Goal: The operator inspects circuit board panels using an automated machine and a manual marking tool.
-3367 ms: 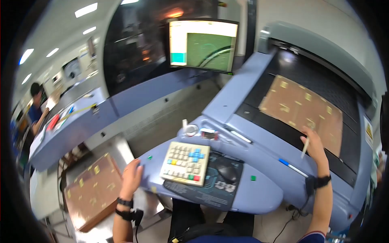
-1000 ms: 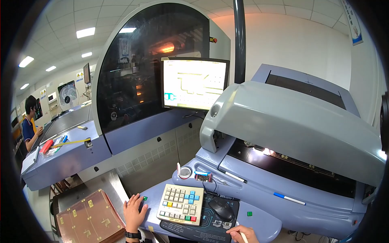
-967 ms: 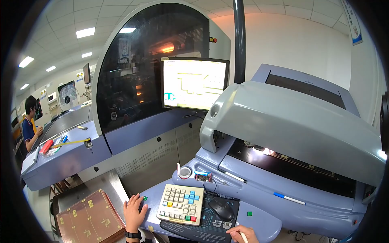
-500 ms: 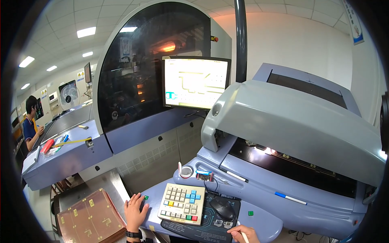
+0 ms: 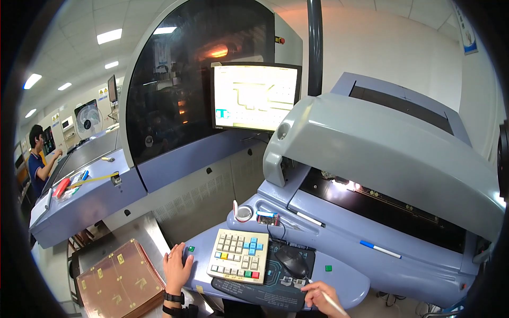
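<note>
My left hand (image 5: 178,269) lies on the left edge of the blue machine shelf (image 5: 342,291), fingers stretched out. By its fingertips is a green button (image 5: 191,248). My right hand (image 5: 322,297) is closed around a slim white pen-shaped stick (image 5: 334,303); its thin tip points at the lower edge of the dark mouse mat (image 5: 254,293). Between my hands stands a cream keypad (image 5: 238,256) with blue, yellow, green and red keys. A black mouse (image 5: 291,261) rests on the mat. Right of it sits a second green button (image 5: 328,268).
Ahead is a lit monitor (image 5: 255,98). A grey machine hood (image 5: 382,140) stands over a dark slot at right. Two markers, one a blue-and-white marker (image 5: 380,249), lie on its ledge. Brown panels (image 5: 122,278) lie stacked at lower left. A person (image 5: 40,161) works far left.
The whole scene has shifted slightly upward in view. My right hand shows more fully, with the white stick still in it. My left hand stays by the green button. The far person's arm has risen.
</note>
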A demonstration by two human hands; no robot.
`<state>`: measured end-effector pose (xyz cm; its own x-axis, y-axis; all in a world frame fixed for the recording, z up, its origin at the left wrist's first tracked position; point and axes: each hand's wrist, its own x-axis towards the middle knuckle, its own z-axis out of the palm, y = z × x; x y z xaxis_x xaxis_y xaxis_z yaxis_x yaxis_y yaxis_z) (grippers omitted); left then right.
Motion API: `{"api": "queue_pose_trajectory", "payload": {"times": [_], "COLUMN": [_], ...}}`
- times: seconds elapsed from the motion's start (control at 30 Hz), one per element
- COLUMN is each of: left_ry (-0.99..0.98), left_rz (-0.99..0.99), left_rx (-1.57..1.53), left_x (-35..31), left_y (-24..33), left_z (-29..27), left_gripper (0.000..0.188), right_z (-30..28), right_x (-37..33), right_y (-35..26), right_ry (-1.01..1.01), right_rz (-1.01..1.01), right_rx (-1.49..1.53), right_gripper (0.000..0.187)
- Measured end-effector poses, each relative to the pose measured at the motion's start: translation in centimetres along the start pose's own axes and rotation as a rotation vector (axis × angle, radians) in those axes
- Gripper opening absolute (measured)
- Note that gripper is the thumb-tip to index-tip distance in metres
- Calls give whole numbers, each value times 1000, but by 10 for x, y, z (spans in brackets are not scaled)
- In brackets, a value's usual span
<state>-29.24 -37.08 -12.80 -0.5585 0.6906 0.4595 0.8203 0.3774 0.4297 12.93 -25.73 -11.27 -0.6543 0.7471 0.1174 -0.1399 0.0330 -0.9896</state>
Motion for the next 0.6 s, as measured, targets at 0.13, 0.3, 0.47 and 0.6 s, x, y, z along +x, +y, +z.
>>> {"api": "queue_pose_trajectory", "payload": {"times": [0.13, 0.3, 0.47, 0.6], "left_ry": [-72, -390, -548, -391], "left_rz": [167, 582, 982, 1072], "left_rx": [-155, -286, -310, -172], "left_x": [26, 75, 112, 125], "left_y": [23, 127, 243, 321], "left_z": [-16, -55, 0, 78], "left_gripper": [43, 36, 40, 48], "right_z": [-8, -46, -84, -113], "right_x": [-1, 17, 64, 101], "right_y": [-22, -65, -82, -98], "right_ry": [104, 142, 563, 679], "right_rz": [-41, -331, -347, -378], "right_rx": [-39, -393, -386, -460], "right_gripper": [57, 63, 26, 22]}}
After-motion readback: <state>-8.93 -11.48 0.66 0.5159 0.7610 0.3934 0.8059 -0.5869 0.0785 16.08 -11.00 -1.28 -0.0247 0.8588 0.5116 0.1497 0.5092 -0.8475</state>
